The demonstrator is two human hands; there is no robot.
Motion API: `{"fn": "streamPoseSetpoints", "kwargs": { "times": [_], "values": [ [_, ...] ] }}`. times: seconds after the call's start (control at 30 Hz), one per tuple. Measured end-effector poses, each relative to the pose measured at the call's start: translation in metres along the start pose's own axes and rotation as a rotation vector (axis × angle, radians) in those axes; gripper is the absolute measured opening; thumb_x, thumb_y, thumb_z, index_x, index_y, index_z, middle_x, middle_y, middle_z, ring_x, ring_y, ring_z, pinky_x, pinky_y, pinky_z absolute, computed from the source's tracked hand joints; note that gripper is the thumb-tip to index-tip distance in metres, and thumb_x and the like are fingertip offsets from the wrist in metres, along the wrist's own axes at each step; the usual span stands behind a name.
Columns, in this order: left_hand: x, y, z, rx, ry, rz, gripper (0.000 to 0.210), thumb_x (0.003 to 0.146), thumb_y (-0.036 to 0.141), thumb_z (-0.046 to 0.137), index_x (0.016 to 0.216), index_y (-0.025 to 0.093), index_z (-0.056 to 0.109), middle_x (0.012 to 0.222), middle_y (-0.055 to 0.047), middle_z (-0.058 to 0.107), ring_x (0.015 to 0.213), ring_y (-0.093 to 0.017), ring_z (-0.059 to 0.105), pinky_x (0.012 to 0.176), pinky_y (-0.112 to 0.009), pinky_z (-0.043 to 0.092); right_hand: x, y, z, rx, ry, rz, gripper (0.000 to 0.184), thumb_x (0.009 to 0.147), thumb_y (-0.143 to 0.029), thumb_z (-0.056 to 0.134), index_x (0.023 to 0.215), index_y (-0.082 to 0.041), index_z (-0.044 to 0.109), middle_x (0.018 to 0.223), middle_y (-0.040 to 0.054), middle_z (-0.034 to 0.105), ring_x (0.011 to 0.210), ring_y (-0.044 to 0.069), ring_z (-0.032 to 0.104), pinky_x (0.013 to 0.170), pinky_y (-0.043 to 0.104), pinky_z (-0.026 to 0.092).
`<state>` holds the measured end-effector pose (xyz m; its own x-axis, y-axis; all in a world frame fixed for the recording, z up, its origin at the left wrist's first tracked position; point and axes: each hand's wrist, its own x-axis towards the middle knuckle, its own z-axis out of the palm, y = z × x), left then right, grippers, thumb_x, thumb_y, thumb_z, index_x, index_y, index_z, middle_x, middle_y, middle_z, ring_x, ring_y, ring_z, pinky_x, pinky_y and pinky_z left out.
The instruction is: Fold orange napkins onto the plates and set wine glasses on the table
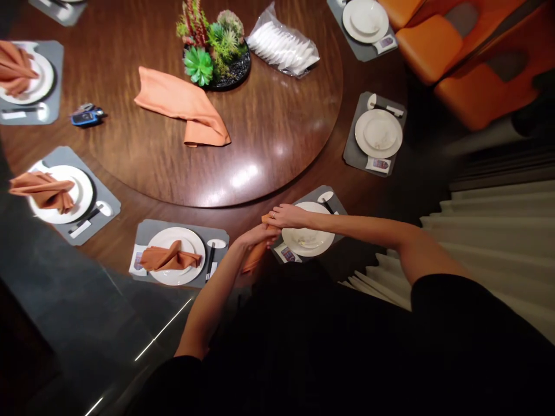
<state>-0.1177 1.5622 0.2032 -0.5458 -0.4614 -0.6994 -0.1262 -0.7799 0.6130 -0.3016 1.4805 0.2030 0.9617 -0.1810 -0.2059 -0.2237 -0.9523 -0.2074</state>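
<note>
1. The round wooden turntable (277,133) sat on the worktop (236,218), with place settings ringing its edge, an arrangement that presumably left its surface for shared things.
2. The gathered orange napkin (255,258) was just outside the turntable's near edge, right of its nearest point. It slanted toward the person as a narrow bundle, its upper end between the hands, probably so that the folds would not spread.
3. The left hand (260,234) had its grip closed around that upper end, seemingly to steady the bundle.
4. The right hand (288,216) had its grip clamped on the same end from above, likely to press the cloth together. The hands overlapped, so I could not tell each fingertip's place.
5. The plate stack (310,241) lay outside the turntable's near-right edge, partly below the right hand; whether they touched was unclear.
6. The loose orange napkin (173,98) lay doubled over on the turntable's near-left part, perhaps because that was a flat spot within reach.
7. The succulent arrangement (217,49) stood farther back on the turntable, its black dish likely containing the gravel.
8. The folded orange napkin (173,258) rested on a white plate (167,278) outside the turntable's near-left edge, apparently centred for display.
</note>
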Motion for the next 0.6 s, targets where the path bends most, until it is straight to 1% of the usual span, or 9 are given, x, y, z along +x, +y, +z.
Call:
{"fn": "streamPoseSetpoints", "kwargs": {
  "times": [0.1,0.13,0.17,0.23,0.37,0.43,0.5,0.57,0.6],
  "values": [
    [-0.024,-0.004,0.015,0.409,0.394,0.108,0.024,0.075,0.029,0.080,0.085,0.024,0.060,0.079,-0.004,0.067,0.078,-0.024,0.066,0.070,-0.032,0.050,0.001,-0.024,-0.018,0.052,-0.126,0.072,0.017,0.108,-0.017,0.058,0.122,-0.014,0.067,0.109,0.0133,0.077,0.092,0.023,0.071,0.068,0.031,0.038],
    [-0.030,-0.006,0.020,0.492,0.480,0.146,0.021,0.074,0.026,0.079,0.085,0.024,0.061,0.082,-0.005,0.069,0.084,-0.026,0.068,0.073,-0.032,0.049,0.001,-0.031,-0.023,0.056,-0.143,0.085,0.016,0.108,-0.016,0.058,0.121,-0.015,0.068,0.108,0.0129,0.076,0.092,0.023,0.071,0.068,0.031,0.038],
    [-0.037,-0.007,0.025,0.528,0.504,0.169,0.019,0.074,0.024,0.077,0.083,0.024,0.060,0.082,-0.005,0.068,0.085,-0.026,0.068,0.074,-0.032,0.049,0.000,-0.039,-0.028,0.048,-0.138,0.096,0.016,0.108,-0.016,0.058,0.120,-0.015,0.068,0.108,0.0128,0.076,0.093,0.023,0.071,0.068,0.032,0.038],
    [-0.049,-0.011,0.032,0.438,0.370,0.150,0.018,0.077,0.027,0.074,0.075,0.024,0.056,0.072,-0.003,0.061,0.071,-0.021,0.061,0.065,-0.030,0.045,-0.006,-0.055,-0.035,-0.001,-0.081,0.110,0.017,0.109,-0.016,0.054,0.118,-0.015,0.068,0.109,0.0134,0.075,0.097,0.024,0.070,0.071,0.033,0.039],
    [-0.077,-0.022,0.037,-0.049,-0.197,-0.074,0.043,0.078,0.042,0.079,0.067,0.025,0.040,0.057,0.006,0.034,0.049,-0.008,0.027,0.046,-0.022,0.026,-0.027,-0.097,-0.044,-0.074,0.061,0.104,0.024,0.113,-0.021,0.046,0.115,-0.017,0.070,0.107,0.0137,0.075,0.097,0.026,0.064,0.072,0.036,0.036],
    [-0.088,-0.027,0.038,-0.173,-0.405,-0.176,0.047,0.077,0.045,0.080,0.068,0.025,0.038,0.056,0.008,0.029,0.048,-0.006,0.018,0.043,-0.021,0.020,-0.038,-0.117,-0.048,-0.078,0.114,0.101,0.029,0.115,-0.022,0.042,0.117,-0.020,0.071,0.108,0.0130,0.075,0.095,0.025,0.061,0.072,0.036,0.036],
    [-0.096,-0.029,0.041,-0.176,-0.469,-0.236,0.041,0.082,0.044,0.075,0.070,0.024,0.041,0.054,0.008,0.029,0.045,-0.007,0.018,0.041,-0.021,0.020,-0.046,-0.133,-0.050,-0.071,0.141,0.131,0.031,0.114,-0.020,0.041,0.120,-0.021,0.071,0.111,0.0133,0.075,0.095,0.025,0.061,0.071,0.036,0.037],
    [-0.100,-0.029,0.047,-0.094,-0.394,-0.192,0.030,0.088,0.043,0.068,0.075,0.024,0.049,0.054,0.006,0.038,0.044,-0.010,0.029,0.043,-0.024,0.031,-0.052,-0.143,-0.051,-0.046,0.116,0.200,0.028,0.112,-0.018,0.044,0.120,-0.019,0.071,0.109,0.0147,0.075,0.095,0.026,0.062,0.069,0.036,0.038],
    [-0.101,-0.029,0.051,-0.004,-0.311,-0.121,0.026,0.088,0.043,0.068,0.078,0.023,0.054,0.057,0.003,0.046,0.047,-0.012,0.039,0.047,-0.027,0.039,-0.054,-0.145,-0.051,-0.026,0.086,0.245,0.025,0.111,-0.018,0.047,0.120,-0.018,0.071,0.107,0.0155,0.075,0.094,0.027,0.064,0.068,0.036,0.039]
  ]
}}
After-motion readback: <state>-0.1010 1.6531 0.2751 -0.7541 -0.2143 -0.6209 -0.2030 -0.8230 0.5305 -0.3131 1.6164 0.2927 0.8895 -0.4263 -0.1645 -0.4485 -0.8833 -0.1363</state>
